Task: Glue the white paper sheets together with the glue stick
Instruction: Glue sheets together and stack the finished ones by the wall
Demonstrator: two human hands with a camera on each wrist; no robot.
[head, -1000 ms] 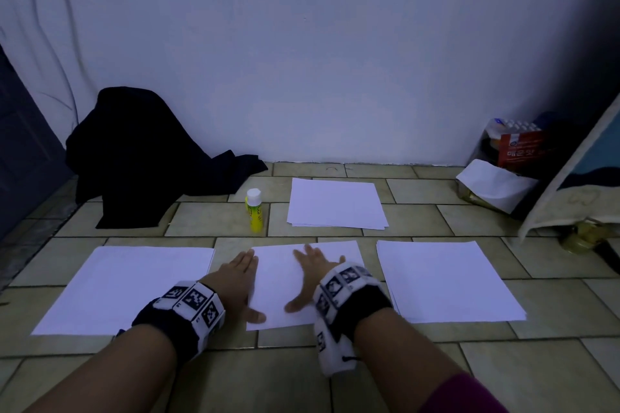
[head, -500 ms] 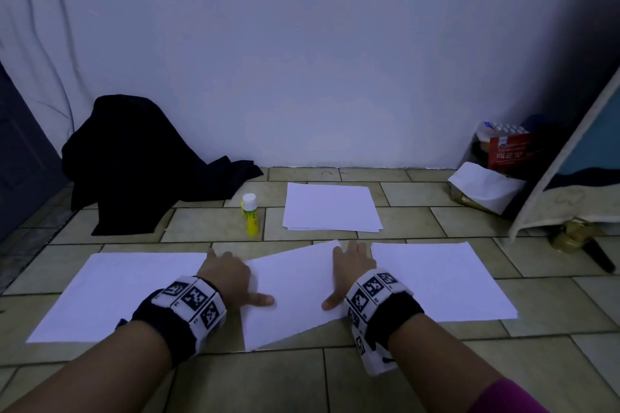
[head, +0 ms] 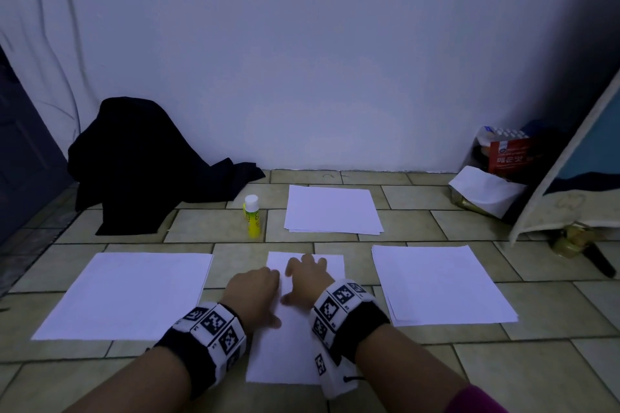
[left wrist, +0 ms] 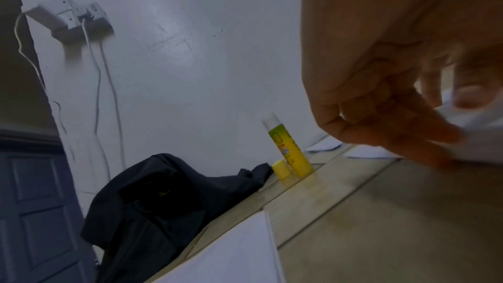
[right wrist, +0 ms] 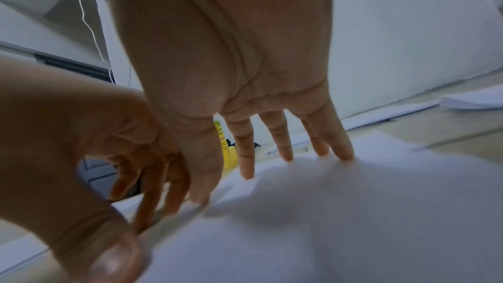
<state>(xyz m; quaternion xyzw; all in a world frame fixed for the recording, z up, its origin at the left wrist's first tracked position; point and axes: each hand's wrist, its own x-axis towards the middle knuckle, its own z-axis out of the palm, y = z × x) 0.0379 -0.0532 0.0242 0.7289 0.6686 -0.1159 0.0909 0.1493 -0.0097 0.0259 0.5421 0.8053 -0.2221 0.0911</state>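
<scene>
left hand [head: 252, 292] curled on middle sheet [head: 288, 355] edge | right hand [head: 307, 280] flat, spread on it | glue stick [head: 252, 216] upright at 11 o'clock, cap [left wrist: 281, 169] beside | paper stack [head: 332, 209] at 12 | left fingertips blurred

Korean lettering "매운맛" stands on the red package [head: 510, 154] by the wall.
</scene>
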